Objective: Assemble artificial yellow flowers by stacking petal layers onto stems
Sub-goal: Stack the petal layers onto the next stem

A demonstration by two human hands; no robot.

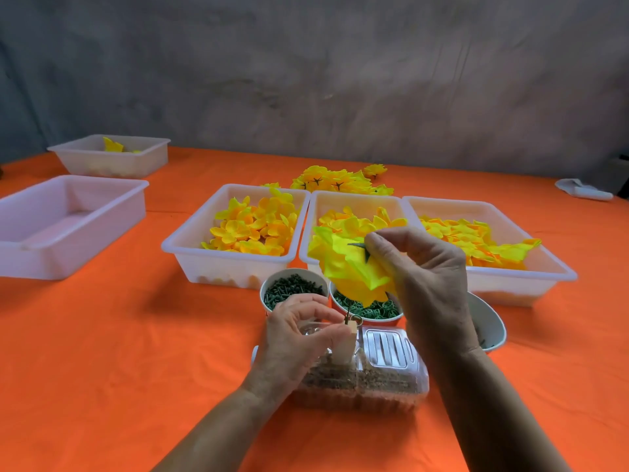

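Three trays of petals: white plastic trays (235, 267) filled with yellow fabric petal layers (253, 228) are set side by side on the orange tablecloth (102, 352).
Two further trays: white plastic trays (64, 229) are placed at the far left.
Three cups: paper cups (294, 287) are ranged behind the clear plastic box (388, 379).
Right hand (429, 287): a yellow flower with green calyx (350, 264) is pinched above the cups.
Left hand (299, 335): fingers are curled round a small piece on the box's post; what it is cannot be told.
One pile: finished yellow flowers (337, 180) are heaped behind the trays.
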